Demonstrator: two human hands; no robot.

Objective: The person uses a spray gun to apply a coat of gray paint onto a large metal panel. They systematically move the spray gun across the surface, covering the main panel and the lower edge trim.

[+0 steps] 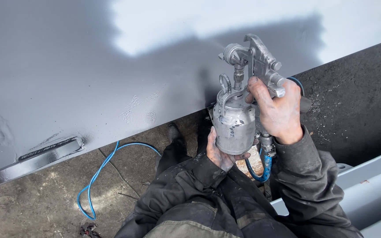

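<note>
The right hand (pixel 278 110) grips the spray gun (pixel 254 61), finger on its trigger; the left hand (pixel 219 154) cups the metal cup (pixel 233 125). Best kept square to the grey panel (pixel 89 75), moving evenly.

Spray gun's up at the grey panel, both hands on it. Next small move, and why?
Probably sweep the spray gun toward the pale patch above its nozzle: the panel below looks wet dark grey, that patch lighter. The right hand grips the handle and the left hand cups the paint cup, so the gun looks steady.
</note>
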